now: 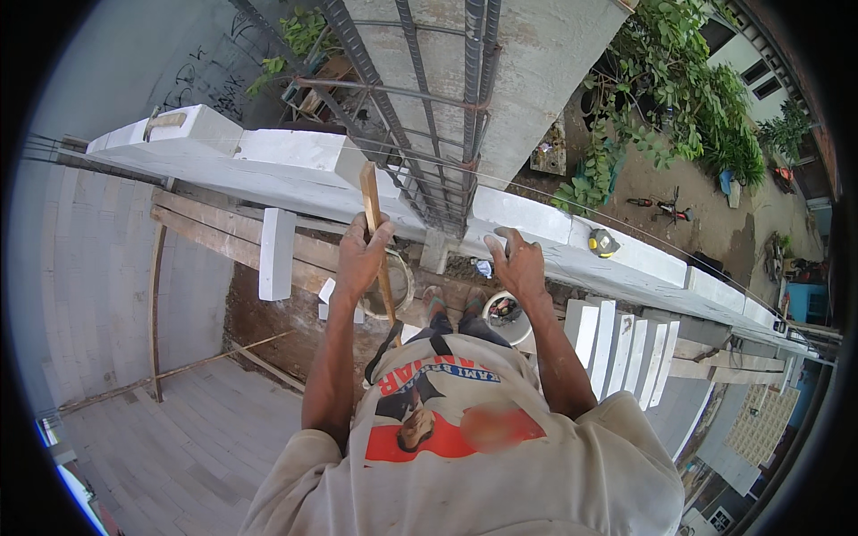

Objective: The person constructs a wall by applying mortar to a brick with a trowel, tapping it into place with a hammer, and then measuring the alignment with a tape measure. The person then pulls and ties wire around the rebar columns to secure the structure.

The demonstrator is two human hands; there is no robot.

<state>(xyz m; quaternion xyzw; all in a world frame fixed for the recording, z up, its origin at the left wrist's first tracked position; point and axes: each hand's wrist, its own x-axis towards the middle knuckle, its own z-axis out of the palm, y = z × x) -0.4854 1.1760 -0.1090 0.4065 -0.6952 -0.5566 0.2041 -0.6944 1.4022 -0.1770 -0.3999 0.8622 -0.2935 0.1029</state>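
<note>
My left hand (359, 257) is closed around a narrow wooden strip (369, 189), which stands nearly upright beside the white block wall (286, 147). Its lower part passes in front of a round bucket (402, 293). To the right, my right hand (522, 264) hovers near the wall's inner side, thumb and forefinger apart, with nothing visible in it. A yellow and black tape measure (603, 242) lies on top of the wall, right of that hand. Between my hands and farther off rises a column cage of steel bars (429, 116).
Another bucket (506, 320) with things in it stands by my feet. Several white blocks (610, 344) stand in a row at right; one white block (277, 255) is on planks (210, 230) at left. A thin string runs along the wall. A wooden-handled tool (165, 123) lies on its far-left top.
</note>
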